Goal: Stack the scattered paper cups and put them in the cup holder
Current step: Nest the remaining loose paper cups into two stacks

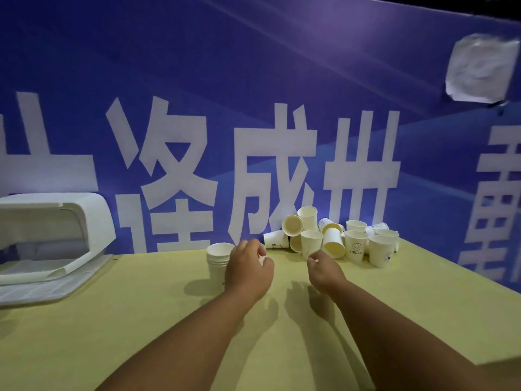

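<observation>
The person leans over a yellowish table [127,328] set against a blue banner [225,66] with big white characters. Both bare forearms reach forward from the near edge.

The left grip [249,268] hovers just right of a short stack of cups [218,259] that stands upright, mouth up, near the back of the table. Its fingers are curled inward, and a sliver of white shows past the knuckles. From here I cannot tell whether it has hold of anything.

The right grip [324,270] is close by, its fingers drawn together at the foot of one upright cup [311,242] on the near edge of the pile. Whether it pinches that cup or only touches it, I cannot tell.

The pile of loose cups [355,245] sits at the back right of the table, touching the banner. Some stand upright, others lie on their sides with cream insides facing out, and one carries a smiley face and the word HELLO.

Over at the far left, well apart from the cups, stands a white plastic unit [93,221] with a rounded, looping top over a flat base. High on the right of the banner hangs a crumpled white sheet [482,67].
</observation>
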Demonstrator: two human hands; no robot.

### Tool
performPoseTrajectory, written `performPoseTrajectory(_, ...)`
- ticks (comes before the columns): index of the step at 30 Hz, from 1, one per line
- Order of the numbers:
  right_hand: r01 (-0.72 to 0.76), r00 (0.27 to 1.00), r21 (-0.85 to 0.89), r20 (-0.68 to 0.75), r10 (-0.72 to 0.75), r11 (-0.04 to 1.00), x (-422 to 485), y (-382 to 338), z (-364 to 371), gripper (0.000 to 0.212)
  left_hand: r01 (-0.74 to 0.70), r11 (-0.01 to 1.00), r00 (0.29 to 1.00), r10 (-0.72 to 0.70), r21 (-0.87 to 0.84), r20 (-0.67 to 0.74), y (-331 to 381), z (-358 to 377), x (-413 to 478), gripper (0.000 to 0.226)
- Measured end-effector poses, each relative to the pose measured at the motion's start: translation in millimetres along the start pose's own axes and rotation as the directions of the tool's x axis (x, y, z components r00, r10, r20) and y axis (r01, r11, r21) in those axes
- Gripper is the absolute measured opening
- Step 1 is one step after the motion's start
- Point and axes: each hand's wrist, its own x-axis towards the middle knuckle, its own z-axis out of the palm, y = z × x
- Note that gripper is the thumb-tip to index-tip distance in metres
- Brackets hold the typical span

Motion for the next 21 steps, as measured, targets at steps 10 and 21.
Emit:
performPoseTrajectory(10, -0.034, 0.984, -0.560, 0.124, 0.124, 0.828, 18.1, 89.2, -27.4, 0.062, -0.054, 0.970, 0.934, -0.035, 0.236, 0.356, 18.1, 114.0, -22.7, 0.061)
performPoseTrajectory(21, 0.035, 0.993, -0.570, 0.109, 0.034, 0.821, 89.2, 107.6, -17.5, 0.072, -0.225, 0.947, 0.938, 0.146, 0.230, 0.316, 23.1, 175.1, 36.6, 0.084)
